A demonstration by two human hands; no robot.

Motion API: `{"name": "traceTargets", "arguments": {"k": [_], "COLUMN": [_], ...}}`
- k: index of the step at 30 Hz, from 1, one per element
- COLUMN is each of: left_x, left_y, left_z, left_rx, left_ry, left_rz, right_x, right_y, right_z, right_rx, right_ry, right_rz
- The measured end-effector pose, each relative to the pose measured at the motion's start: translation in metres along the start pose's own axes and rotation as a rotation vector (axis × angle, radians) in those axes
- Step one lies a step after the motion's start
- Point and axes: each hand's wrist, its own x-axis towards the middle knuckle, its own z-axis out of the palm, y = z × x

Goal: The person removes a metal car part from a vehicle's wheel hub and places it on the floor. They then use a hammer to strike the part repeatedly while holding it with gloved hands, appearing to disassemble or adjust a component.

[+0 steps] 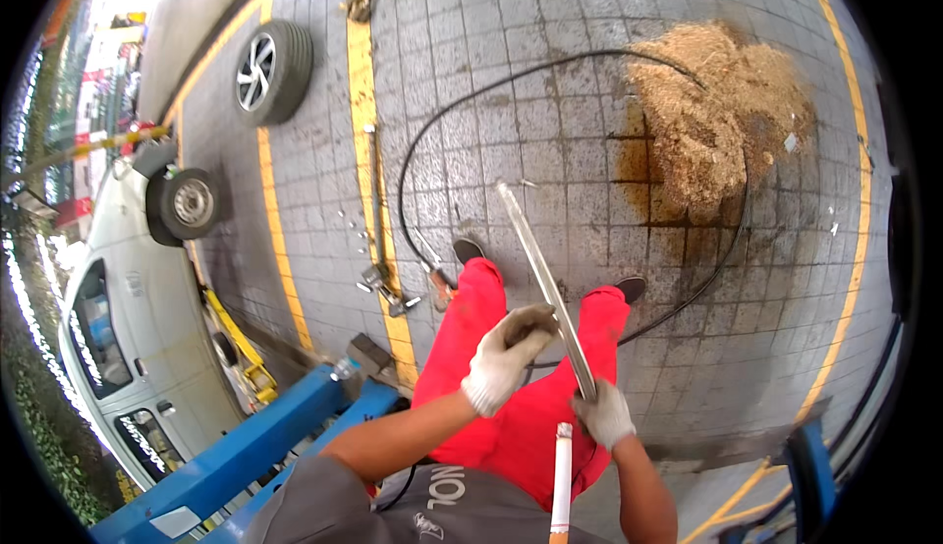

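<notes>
A long, thin, shiny rod (538,261) slants upward and away in front of my red trousers. Whether it is metal or clear plastic I cannot tell. My right hand (605,414), in a whitish work glove, is closed around its lower end. Higher up, my left hand (511,348), in a matching glove with dirty fingers, is curled with its fingertips against the rod's side. A white cigarette (562,475) sticks up in the near foreground, apart from both hands.
A black hose (417,141) loops across the tiled floor to a sawdust pile (702,102) beside a dark wet stain. Left lie a long-handled tool (377,210) and a wheel (273,73). A blue lift arm (246,441) and a pale vehicle (157,299) stand nearer left.
</notes>
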Motion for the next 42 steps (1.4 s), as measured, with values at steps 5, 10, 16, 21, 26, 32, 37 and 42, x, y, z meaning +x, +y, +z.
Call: {"name": "traceTargets", "arguments": {"k": [5, 10, 16, 21, 26, 32, 37, 42], "left_x": [0.009, -0.007, -0.025, 0.059, 0.127, 0.085, 0.054, 0.077], "left_y": [0.074, 0.124, 0.151, 0.15, 0.005, 0.008, 0.061, 0.191], "left_z": [-0.131, -0.265, -0.362, -0.471, -0.611, -0.711, -0.794, -0.816], "left_rx": [-0.127, -0.343, -0.984, -0.377, -0.167, 0.26, 0.589, 0.576], "left_ry": [-0.441, -0.673, 0.057, 0.406, 0.65, 0.724, 0.564, 0.586], "left_rz": [0.462, 0.373, -0.135, 0.356, 0.019, -0.378, -0.493, -0.568], "right_x": [0.22, 0.329, 0.393, 0.436, 0.503, 0.53, 0.517, 0.438], "right_y": [-0.085, -0.169, -0.326, -0.389, -0.418, -0.4, -0.317, -0.359], "right_z": [0.048, 0.173, 0.223, 0.246, 0.221, 0.199, 0.208, 0.206], "right_rx": [-0.07, 0.045, 0.361, 0.56, 0.306, -0.004, -0.587, 0.27], "right_ry": [0.145, 0.272, 0.298, 0.368, 0.451, 0.31, 0.281, 0.067], "right_rz": [-0.013, -0.047, 0.044, -0.041, 0.031, 0.101, 0.353, 0.445]}}
